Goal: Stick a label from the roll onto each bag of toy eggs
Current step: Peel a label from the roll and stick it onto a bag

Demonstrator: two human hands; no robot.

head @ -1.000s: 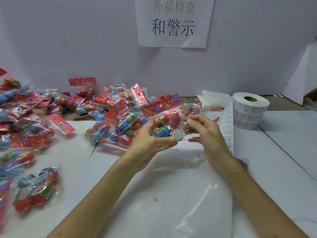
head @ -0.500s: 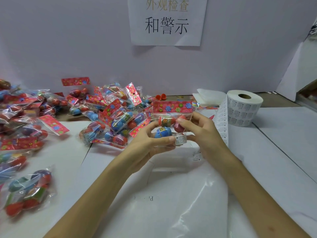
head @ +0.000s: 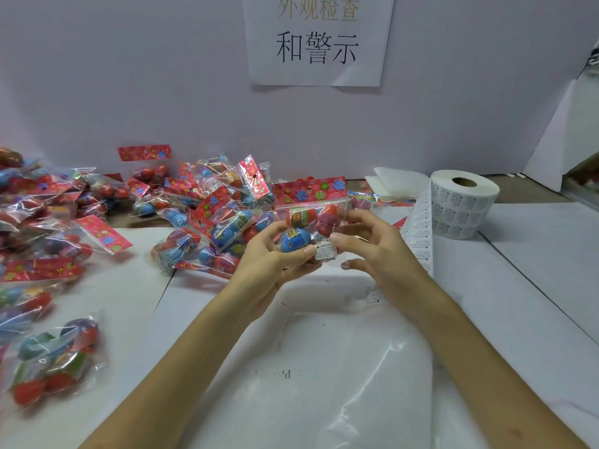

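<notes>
I hold a clear bag of toy eggs (head: 309, 218) with a red flowered header upright above the table's middle. My left hand (head: 272, 264) grips its lower left, thumb on the blue egg. My right hand (head: 372, 251) pinches its lower right, thumb pressing beside a small white label (head: 325, 251) stuck on the bag's bottom corner. The label roll (head: 463, 205) stands at the right, its strip (head: 419, 234) hanging down behind my right hand.
A heap of egg bags (head: 207, 215) lies behind my left hand, more bags (head: 42, 228) along the left edge, one (head: 55, 361) at the near left. A glossy white sheet (head: 317, 367) lies under my arms. Folded white paper (head: 395, 186) sits by the back wall.
The bag has turned from tilted to upright in my hands, header now on top. My right thumb has moved onto the label at the bag's lower corner.
</notes>
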